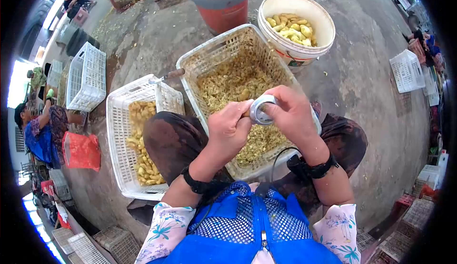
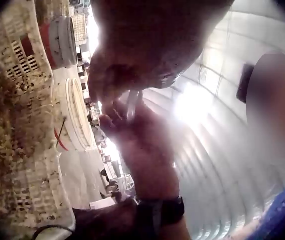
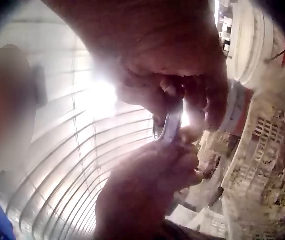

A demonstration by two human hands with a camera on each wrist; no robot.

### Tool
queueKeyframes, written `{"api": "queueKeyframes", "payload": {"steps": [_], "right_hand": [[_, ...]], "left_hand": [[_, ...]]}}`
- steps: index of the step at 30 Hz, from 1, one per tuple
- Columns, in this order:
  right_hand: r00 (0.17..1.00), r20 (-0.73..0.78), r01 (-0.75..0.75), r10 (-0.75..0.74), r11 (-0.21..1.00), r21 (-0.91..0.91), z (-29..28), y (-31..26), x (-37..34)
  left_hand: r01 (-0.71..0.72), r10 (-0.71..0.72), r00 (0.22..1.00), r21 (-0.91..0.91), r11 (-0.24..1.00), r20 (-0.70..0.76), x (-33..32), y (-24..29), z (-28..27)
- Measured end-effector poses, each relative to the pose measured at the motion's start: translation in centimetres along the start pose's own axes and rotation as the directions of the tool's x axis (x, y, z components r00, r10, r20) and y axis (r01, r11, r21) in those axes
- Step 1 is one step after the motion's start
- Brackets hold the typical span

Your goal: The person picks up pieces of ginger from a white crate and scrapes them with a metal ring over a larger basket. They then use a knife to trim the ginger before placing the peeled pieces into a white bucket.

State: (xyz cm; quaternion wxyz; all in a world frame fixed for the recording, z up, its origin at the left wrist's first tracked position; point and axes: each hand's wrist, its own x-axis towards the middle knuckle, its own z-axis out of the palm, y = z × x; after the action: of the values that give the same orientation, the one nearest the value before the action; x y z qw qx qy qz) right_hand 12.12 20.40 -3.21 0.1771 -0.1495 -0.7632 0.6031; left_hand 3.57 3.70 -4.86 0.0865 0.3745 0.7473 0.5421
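My right hand [image 1: 294, 114] grips a short, round silvery metal ring [image 1: 256, 110], its thumb inside the opening. Facing it, my left hand [image 1: 228, 125] pinches a small tan piece of ginger [image 1: 247, 113], mostly hidden by the fingers and the ring. Both hands meet above a dirty plastic crate [image 1: 216, 49] of yellowish peel scraps [image 1: 262, 145]. In the right wrist view the metal ring [image 3: 171, 125] shows between the two hands, in shadow. The left wrist view shows the hands close together, dark against the bright roof.
At left stands a white crate [image 1: 116, 145] of ginger roots [image 1: 145, 157]. A brown-handled knife [image 1: 174, 74] lies across the crate rims. Ahead are a white bucket [image 1: 297, 56] holding pale ginger [image 1: 293, 29] and a red-grey bucket [image 1: 221, 14]. Another person [image 1: 40, 130] sits far left.
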Motion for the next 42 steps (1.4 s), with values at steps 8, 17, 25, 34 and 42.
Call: {"api": "queueKeyframes", "payload": {"steps": [8, 17, 25, 34, 42], "right_hand": [[0.994, -0.079, -0.091, 0.082, 0.988, -0.126, -1.1, -0.6, 0.4], [1.000, 0.002, -0.017, 0.017, 0.998, 0.055, 1.2, 0.0, 0.0], [0.999, -0.043, -0.031, 0.028, 0.996, -0.084, -0.1, 0.0, -0.1], [0.999, -0.046, -0.010, 0.009, 1.000, -0.022, 0.6, 0.2, -0.2], [0.999, -0.032, 0.020, -0.027, 0.980, -0.196, -0.2, -0.4, -0.4]], "left_hand": [[0.367, -0.371, 0.923, -0.543, 0.755, 0.108, 0.0, 1.3, -1.6], [0.004, -0.001, 0.999, 0.046, 0.999, -0.047, -0.7, -0.2, -0.9], [0.441, -0.445, 0.877, -0.667, 0.600, 0.180, -0.5, -0.1, -1.5], [0.341, -0.364, 0.929, -0.548, 0.764, 0.070, -0.7, 0.2, -0.9], [0.405, -0.405, 0.898, -0.678, 0.613, 0.170, -0.7, -0.7, -1.8]]}}
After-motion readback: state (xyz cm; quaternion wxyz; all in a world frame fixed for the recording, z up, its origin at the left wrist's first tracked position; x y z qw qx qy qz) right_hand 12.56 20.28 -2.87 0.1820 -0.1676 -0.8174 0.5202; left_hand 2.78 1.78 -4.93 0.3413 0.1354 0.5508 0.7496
